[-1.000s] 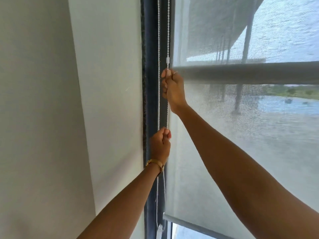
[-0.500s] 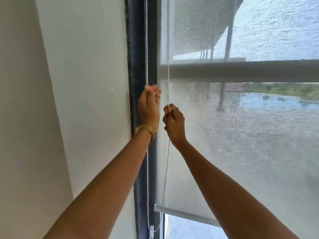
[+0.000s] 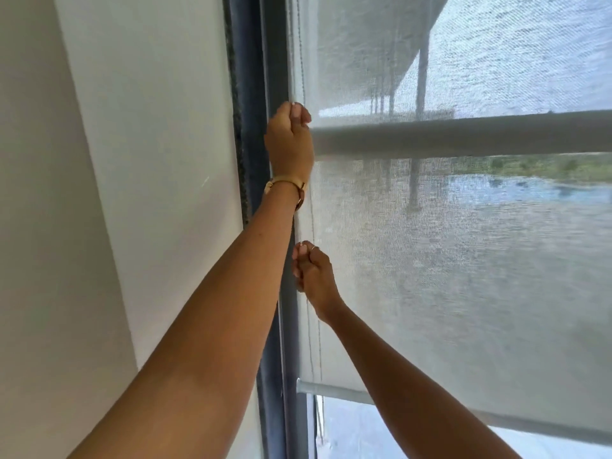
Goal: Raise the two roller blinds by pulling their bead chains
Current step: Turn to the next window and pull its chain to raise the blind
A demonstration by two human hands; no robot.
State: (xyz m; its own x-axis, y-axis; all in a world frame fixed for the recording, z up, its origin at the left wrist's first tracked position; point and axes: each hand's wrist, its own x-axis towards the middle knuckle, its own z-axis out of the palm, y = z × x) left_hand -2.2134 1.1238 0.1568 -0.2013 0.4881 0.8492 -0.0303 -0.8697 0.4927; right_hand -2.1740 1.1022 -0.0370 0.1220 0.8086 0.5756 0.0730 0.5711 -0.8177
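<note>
A translucent mesh roller blind (image 3: pixel 447 276) covers the window on the right; its bottom rail (image 3: pixel 331 390) hangs near the lower edge, with bare glass below. Its white bead chain (image 3: pixel 302 61) runs down along the blind's left edge, in two thin strands. My left hand (image 3: pixel 289 140), with a gold wrist band, is raised high and closed on the chain. Lower down, my right hand (image 3: pixel 313 273) is closed on the chain too, a ring on one finger. A second, opaque white blind (image 3: pixel 155 160) hangs to the left of the dark frame.
A dark window frame post (image 3: pixel 255 94) separates the two blinds. A horizontal window bar (image 3: pixel 463 134) shows through the mesh behind my left hand. A white wall (image 3: pixel 29 226) fills the far left. Water and a roofed structure lie outside.
My left hand has climbed up the chain from low to high, while my right hand has come down from high to low. The blind's bottom rail has risen a little.
</note>
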